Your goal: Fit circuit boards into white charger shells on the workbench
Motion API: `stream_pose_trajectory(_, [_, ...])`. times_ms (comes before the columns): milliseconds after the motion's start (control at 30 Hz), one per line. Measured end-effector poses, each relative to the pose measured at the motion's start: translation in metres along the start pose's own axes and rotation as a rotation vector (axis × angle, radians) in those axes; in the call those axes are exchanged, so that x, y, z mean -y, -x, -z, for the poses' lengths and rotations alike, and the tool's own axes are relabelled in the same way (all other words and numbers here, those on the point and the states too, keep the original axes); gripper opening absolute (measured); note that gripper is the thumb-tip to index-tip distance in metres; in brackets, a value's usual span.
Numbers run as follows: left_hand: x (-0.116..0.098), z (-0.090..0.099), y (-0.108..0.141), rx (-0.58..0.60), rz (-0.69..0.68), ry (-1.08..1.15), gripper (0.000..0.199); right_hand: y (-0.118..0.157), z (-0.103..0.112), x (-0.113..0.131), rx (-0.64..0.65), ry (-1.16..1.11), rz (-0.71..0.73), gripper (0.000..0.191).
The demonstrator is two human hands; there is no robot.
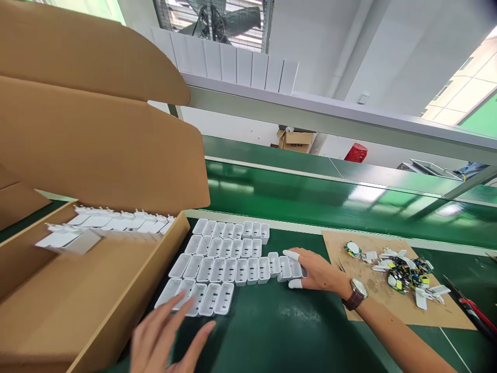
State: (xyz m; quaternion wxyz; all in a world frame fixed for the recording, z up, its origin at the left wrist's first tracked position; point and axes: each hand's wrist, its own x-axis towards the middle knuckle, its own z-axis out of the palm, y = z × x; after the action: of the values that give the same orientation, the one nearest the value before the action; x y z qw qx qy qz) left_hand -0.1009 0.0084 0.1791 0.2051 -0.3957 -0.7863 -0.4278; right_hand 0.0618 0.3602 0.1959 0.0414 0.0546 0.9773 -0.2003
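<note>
Rows of small white open plastic cases (205, 269) lie on the green table (279, 331), each with small slots in its floor. My right hand (316, 270), with white covers on its thumb and a finger and a watch on the wrist, grips the case (295, 269) at the right end of the third row. My left hand (166, 336) is blurred, fingers spread and nothing visible between them, over the near left corner of the front row.
An open cardboard box (135, 280) with white parts (116, 221) stands at left. On the right, a brown board (368, 305) bears circuit assemblies (407, 272) and tweezers; red-handled pliers (477, 313) lie beyond. A metal rail (330, 114) crosses above the green conveyor (291, 189).
</note>
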Motion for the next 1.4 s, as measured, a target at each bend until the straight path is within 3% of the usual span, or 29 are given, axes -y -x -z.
stream_pose_trajectory(67, [-0.019, -0.017, -0.006, 0.118, -0.153, 0.023, 0.037, 0.002, 0.000, 0.002, -0.012, 0.029, -0.031, 0.082])
stream_pose_trajectory(167, [-0.046, -0.056, -0.017, 0.306, -0.345, 0.001, 0.037, 0.004, -0.005, 0.005, -0.041, 0.025, -0.070, 0.077])
stream_pose_trajectory(267, [-0.063, -0.098, -0.028, 0.421, -0.435, -0.100, 0.040, 0.005, -0.013, 0.004, -0.087, -0.044, -0.090, 0.066])
stream_pose_trajectory(367, [-0.065, -0.129, -0.034, 0.436, -0.435, -0.149, 0.038, 0.006, -0.016, -0.002, -0.131, -0.106, -0.120, 0.061])
stream_pose_trajectory(467, [-0.062, -0.142, -0.031, 0.385, -0.418, -0.110, 0.022, 0.005, -0.011, -0.010, -0.175, -0.100, -0.193, 0.060])
stream_pose_trajectory(600, [-0.064, -0.134, -0.023, 0.368, -0.408, -0.010, 0.021, -0.011, -0.004, -0.014, -0.223, -0.050, -0.237, 0.060])
stream_pose_trajectory(867, [-0.069, -0.116, -0.020, 0.277, -0.400, 0.007, 0.019, -0.056, -0.016, 0.005, -0.199, -0.077, -0.082, 0.056])
stream_pose_trajectory(1000, [-0.065, -0.105, -0.016, 0.225, -0.365, -0.053, 0.028, -0.057, -0.018, -0.001, -0.230, -0.337, 0.011, 0.066])
stream_pose_trajectory(1100, [-0.053, -0.084, -0.010, 0.192, -0.311, -0.104, 0.031, -0.040, -0.019, -0.008, -0.266, -0.465, -0.111, 0.070])
stream_pose_trajectory(1200, [-0.025, -0.058, -0.005, 0.034, -0.147, -0.153, 0.037, -0.011, -0.021, -0.010, -0.312, -0.359, -0.183, 0.080])
stream_pose_trajectory(1300, [0.010, -0.036, -0.002, -0.139, 0.147, -0.194, 0.041, 0.011, -0.023, -0.002, -0.294, -0.170, -0.072, 0.095])
stream_pose_trajectory(1400, [0.036, -0.026, -0.006, -0.111, 0.523, -0.121, 0.057, 0.013, -0.026, 0.009, -0.165, 0.000, 0.049, 0.097])
